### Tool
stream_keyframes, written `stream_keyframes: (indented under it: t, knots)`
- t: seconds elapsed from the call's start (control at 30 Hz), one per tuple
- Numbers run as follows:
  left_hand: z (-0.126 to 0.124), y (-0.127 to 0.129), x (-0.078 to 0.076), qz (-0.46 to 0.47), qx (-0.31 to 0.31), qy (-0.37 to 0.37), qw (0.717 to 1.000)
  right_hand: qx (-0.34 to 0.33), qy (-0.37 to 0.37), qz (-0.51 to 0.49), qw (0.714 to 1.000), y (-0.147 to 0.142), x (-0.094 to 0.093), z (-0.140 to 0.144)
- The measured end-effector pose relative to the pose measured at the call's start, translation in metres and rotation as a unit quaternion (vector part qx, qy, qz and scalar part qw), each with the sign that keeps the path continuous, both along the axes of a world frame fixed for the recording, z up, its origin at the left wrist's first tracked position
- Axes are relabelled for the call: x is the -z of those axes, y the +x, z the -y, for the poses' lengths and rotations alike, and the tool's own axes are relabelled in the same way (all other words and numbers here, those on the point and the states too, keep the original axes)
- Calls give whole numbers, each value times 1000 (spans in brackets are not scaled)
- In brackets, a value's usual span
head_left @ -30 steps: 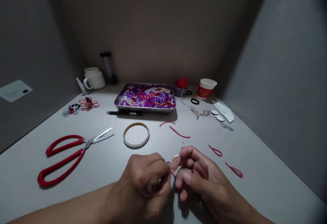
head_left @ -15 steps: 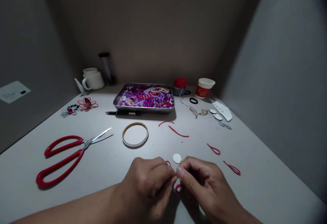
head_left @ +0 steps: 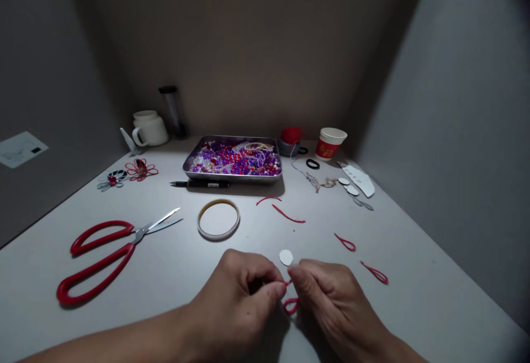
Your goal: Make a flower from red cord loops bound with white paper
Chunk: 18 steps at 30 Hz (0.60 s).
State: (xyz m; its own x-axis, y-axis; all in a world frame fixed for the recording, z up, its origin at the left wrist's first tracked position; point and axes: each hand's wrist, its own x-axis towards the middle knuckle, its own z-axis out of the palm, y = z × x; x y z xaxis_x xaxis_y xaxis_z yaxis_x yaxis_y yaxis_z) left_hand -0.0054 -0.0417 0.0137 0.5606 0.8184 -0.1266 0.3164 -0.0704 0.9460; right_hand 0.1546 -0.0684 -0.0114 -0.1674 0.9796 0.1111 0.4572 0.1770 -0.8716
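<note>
My left hand is closed in a pinch on a short red cord, whose end shows at the thumb and fingertip. Close by, my right hand is also pinched, its thumb tip at the other end of that bit of cord; the fingers behind are hidden. A red cord loop shows just below, between the hands; whether it joins the held piece I cannot tell. Just beyond the fingertips lies a small white disc. To the right rest two more red loops, one farther off and one nearer.
Red-handled scissors lie open at left, beside a roll of tape. Behind are a pen, a metal tray of beads, balls of yarn and a paper cup. Loose red cord pieces lie mid-table.
My left thumb and forefinger have turned and parted from the right fingertips, so a bit of red cord now shows between them. The right thumb has shifted slightly up and right.
</note>
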Motion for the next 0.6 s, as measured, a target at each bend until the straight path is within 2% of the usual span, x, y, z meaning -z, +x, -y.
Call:
stream_keyframes:
  t: [0.1, 0.2, 0.33, 0.43, 0.6]
  knots:
    - [-3, 3, 0, 56, -64, -128, 988, 24, -91, -121, 988, 3, -1, 1]
    - [-5, 4, -1, 93, -115, -208, 967, 41, -109, -168, 979, 2, -4, 0]
    - [-3, 4, 3, 129, -102, -247, 955, 11, -67, -172, 983, -3, -8, -1]
    - [0, 7, 8, 118, -93, -260, 954, 31, -54, -188, 980, -6, -8, 0]
    - [3, 9, 6, 81, -68, -234, 967, 41, -166, -262, 950, -3, -13, 4]
